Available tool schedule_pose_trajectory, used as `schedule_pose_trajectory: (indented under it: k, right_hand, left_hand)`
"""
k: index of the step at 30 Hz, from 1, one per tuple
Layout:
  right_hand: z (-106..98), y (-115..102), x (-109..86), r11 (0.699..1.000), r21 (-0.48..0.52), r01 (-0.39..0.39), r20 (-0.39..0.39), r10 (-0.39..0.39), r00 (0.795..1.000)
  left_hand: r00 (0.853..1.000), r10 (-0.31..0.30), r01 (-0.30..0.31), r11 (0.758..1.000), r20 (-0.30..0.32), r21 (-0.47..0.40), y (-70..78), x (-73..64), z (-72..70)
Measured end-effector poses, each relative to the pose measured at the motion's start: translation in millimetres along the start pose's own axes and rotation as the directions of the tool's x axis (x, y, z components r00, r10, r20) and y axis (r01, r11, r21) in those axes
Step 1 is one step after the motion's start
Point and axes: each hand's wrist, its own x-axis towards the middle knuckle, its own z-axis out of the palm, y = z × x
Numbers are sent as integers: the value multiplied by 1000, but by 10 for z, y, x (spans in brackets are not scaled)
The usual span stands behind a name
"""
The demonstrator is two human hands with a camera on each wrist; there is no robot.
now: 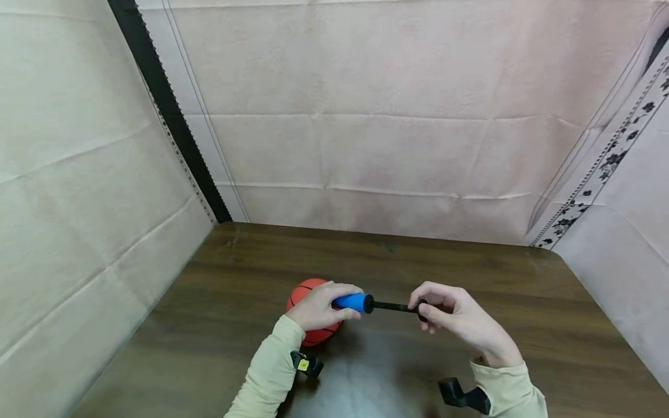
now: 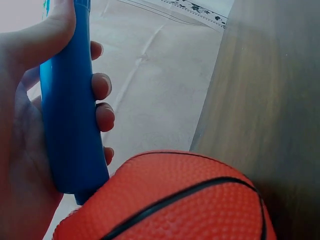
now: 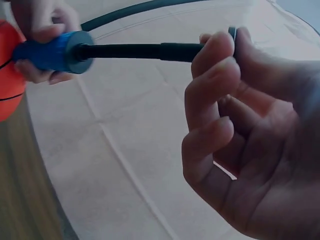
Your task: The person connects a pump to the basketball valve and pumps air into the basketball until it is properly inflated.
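Observation:
My left hand is wrapped around the blue barrel of a small hand pump. Right at the barrel's lower end sits an orange-red basketball with black seams, partly hidden behind that hand in the head view. From the barrel's black cap a dark plunger rod extends toward my right hand. That hand pinches the black handle at the rod's end between thumb and fingers. The pump lies roughly level in the head view. How the pump joins the ball is hidden.
A brown wood-grain table lies beneath the hands. Pale cloth walls stand at the back and both sides. A black strip runs down the left corner, a floral border down the right. Black cameras are strapped to both wrists.

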Motion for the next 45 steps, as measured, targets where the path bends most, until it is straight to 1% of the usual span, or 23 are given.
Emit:
schedule_pose_trajectory:
  k: [5, 10, 15, 17, 19, 23, 27, 30, 32, 35, 39, 43, 45]
  right_hand:
    - [129, 58, 123, 999, -4, -44, 42, 44, 998]
    - [256, 121, 224, 995, -31, -90, 54, 91, 994]
    - [373, 189, 300, 992, -50, -115, 54, 118, 992]
    - [395, 202, 306, 991, -60, -116, 48, 119, 992]
    - [399, 202, 301, 991, -77, -111, 46, 115, 992]
    - [382, 186, 280, 987, -132, -93, 52, 101, 994]
    - [337, 141, 254, 983, -163, -79, 68, 91, 994]
    - [257, 89, 201, 980, -191, -59, 61, 71, 996]
    - [191, 54, 148, 980, -193, -44, 43, 54, 998]
    - [102, -2, 64, 983, -176, -58, 9, 60, 998]
    - [31, -65, -22, 987, -139, -75, -26, 72, 997]
    - [-14, -111, -91, 993, -106, -50, -50, 44, 998]
    - [-36, -126, -124, 997, -78, -22, -53, 18, 998]
  left_hand:
    - [1000, 0, 0, 1000, -5, 11, -19, -17, 27]
    - [1000, 23, -23, 999, 1, 47, 22, 10, 29]
    - [996, 90, -91, 992, 15, 92, 61, 34, 20]
    - [993, 118, -120, 987, 24, 105, 64, 44, 15]
    - [991, 131, -134, 984, 31, 116, 60, 46, 6]
    - [987, 157, -161, 978, 40, 132, 33, 44, -11]
    - [983, 179, -181, 978, 32, 103, -17, 34, -29]
    - [986, 168, -168, 982, 16, 82, -52, 21, -44]
    - [988, 157, -157, 985, 5, 78, -67, 14, -53]
    - [990, 142, -141, 988, -5, 67, -81, 3, -64]
    - [991, 135, -134, 990, -13, 45, -78, -8, -76]
    - [994, 111, -111, 994, -13, 17, -65, -14, -86]
    - [995, 98, -98, 995, -9, 8, -56, -17, -92]
